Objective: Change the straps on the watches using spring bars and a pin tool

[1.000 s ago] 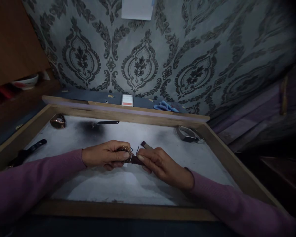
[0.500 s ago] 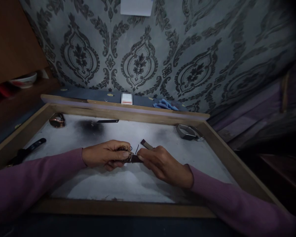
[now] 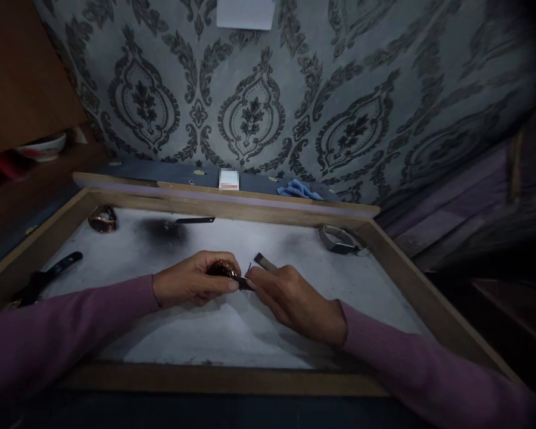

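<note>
My left hand [image 3: 196, 279] is closed around a gold-coloured wristwatch [image 3: 222, 269], thumb along its lower edge. A dark watch strap [image 3: 245, 283] runs from the watch's right side into my right hand [image 3: 290, 301], whose fingers pinch it close to the case. Beyond the right fingers a brownish strap end [image 3: 265, 262] sticks up, and a thin dark pin-like piece [image 3: 249, 268] shows beside it; whether either is held is hidden by the fingers. Both hands are over the white floor of a wooden-framed tray [image 3: 223, 376].
A rose-gold watch [image 3: 102, 220] lies in the back left corner, a black-strapped watch [image 3: 49, 275] at the left. A grey-banded watch [image 3: 339, 238] is at the back right. Near the back lies a dark flat blade [image 3: 195, 220]. Behind the frame are a blue cloth [image 3: 299, 189] and a small box [image 3: 229, 179].
My left hand has turned the watch so its case tilts, and the thumb has slid from the case to its lower edge by the strap. My right hand keeps its pinch, nearly still.
</note>
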A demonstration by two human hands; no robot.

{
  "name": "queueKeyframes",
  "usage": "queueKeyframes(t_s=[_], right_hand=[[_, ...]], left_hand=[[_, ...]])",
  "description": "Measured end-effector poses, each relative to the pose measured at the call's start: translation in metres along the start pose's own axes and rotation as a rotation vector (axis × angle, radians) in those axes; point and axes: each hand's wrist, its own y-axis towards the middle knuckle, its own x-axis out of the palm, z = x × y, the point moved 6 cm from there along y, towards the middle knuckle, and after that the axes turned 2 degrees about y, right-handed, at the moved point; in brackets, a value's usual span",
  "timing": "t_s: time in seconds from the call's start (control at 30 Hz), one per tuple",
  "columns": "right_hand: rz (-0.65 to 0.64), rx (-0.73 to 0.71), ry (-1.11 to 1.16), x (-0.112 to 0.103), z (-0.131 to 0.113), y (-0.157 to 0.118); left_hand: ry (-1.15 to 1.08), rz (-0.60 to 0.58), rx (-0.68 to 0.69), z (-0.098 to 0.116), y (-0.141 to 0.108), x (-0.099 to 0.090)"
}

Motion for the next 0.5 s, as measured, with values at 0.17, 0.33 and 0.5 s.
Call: queueKeyframes(t_s=[0.17, 0.33, 0.5], right_hand=[[-0.003, 0.014, -0.029, 0.0014, 0.0005, 0.0], [-0.01, 0.009, -0.03, 0.0026, 0.001, 0.0003], [-0.054, 0.038, -0.016, 0.0074, 0.0043, -0.0004]], left_hand=[[0.008, 0.09, -0.002, 0.0, 0.0012, -0.0002], [0.001, 0.137, -0.028, 0.0004, 0.002, 0.0015], [0.063, 0.224, -0.051, 0.0016, 0.0006, 0.0021]])
